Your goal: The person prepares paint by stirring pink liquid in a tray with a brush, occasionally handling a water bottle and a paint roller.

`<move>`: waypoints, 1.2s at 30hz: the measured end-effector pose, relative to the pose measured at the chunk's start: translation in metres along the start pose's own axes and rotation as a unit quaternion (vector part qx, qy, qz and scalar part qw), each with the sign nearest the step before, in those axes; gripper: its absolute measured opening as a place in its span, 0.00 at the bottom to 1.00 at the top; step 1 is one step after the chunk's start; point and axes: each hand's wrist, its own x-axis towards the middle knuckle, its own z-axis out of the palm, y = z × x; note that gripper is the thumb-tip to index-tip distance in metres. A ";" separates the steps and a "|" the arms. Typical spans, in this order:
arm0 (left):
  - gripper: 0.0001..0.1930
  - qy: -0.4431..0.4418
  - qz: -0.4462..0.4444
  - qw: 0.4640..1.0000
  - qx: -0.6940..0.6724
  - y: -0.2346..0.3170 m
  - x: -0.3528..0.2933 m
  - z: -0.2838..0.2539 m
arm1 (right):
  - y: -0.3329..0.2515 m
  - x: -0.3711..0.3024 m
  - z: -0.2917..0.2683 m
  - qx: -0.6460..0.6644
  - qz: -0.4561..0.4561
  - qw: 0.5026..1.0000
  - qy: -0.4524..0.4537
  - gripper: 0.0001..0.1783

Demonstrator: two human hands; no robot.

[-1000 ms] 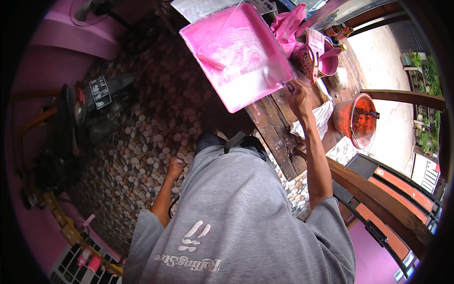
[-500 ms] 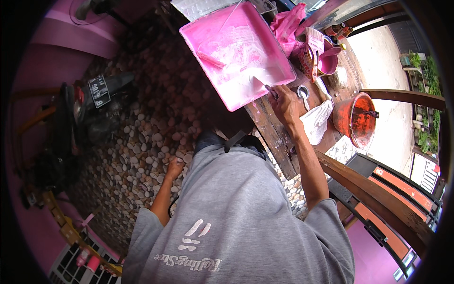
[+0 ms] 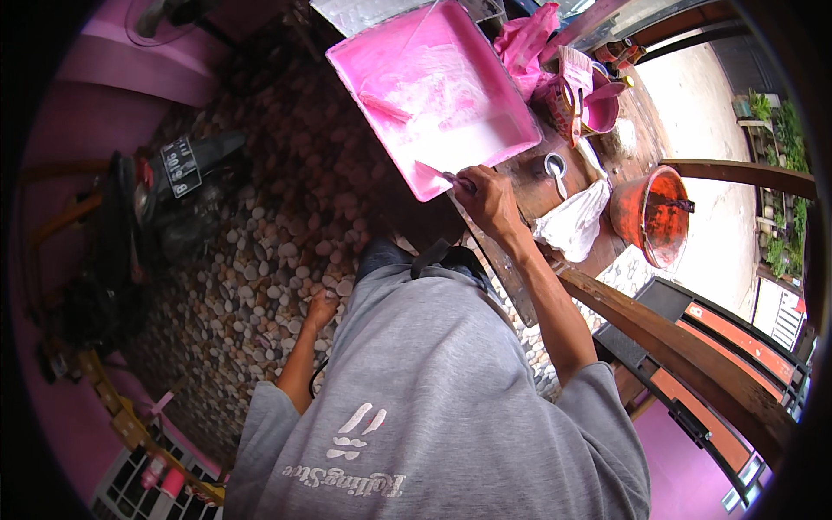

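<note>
My right hand (image 3: 490,199) grips a putty knife (image 3: 436,176) by its handle. Its pinkish, wedge-shaped blade sits at the near corner of a big pink paint tray (image 3: 530,134). White and pink paint coats the inside of the tray, with a pool of white toward its near right side. A thick pink streak (image 3: 386,108) lies on the tray's left part. My left hand (image 3: 322,308) hangs low beside my hip over the pebbled floor, fingers curled; whatever they may hold is hidden.
Right of the tray, a wooden bench (image 3: 637,143) bears a pink paint bucket (image 3: 602,113) with a wide brush (image 3: 575,74), a white cloth (image 3: 572,227) and an orange-stained bucket (image 3: 656,217). A wooden beam (image 3: 667,342) crosses at right. A parked motorbike (image 3: 173,186) stands at left.
My right hand has moved left and slightly toward me, bringing the putty knife blade from the tray's near right side to its near corner. The left hand stays put.
</note>
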 end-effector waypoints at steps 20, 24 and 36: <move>0.14 0.033 0.051 0.997 0.043 -0.002 0.004 -0.003 | -0.008 0.022 0.000 0.013 0.058 0.998 0.001 0.11; 0.14 0.015 0.002 1.000 -0.011 -0.007 0.004 -0.005 | -0.002 0.020 -0.010 -0.020 0.076 0.995 0.058 0.10; 0.14 0.022 0.037 0.999 0.008 0.008 0.004 -0.006 | 0.019 0.013 -0.030 -0.003 0.138 0.989 0.044 0.15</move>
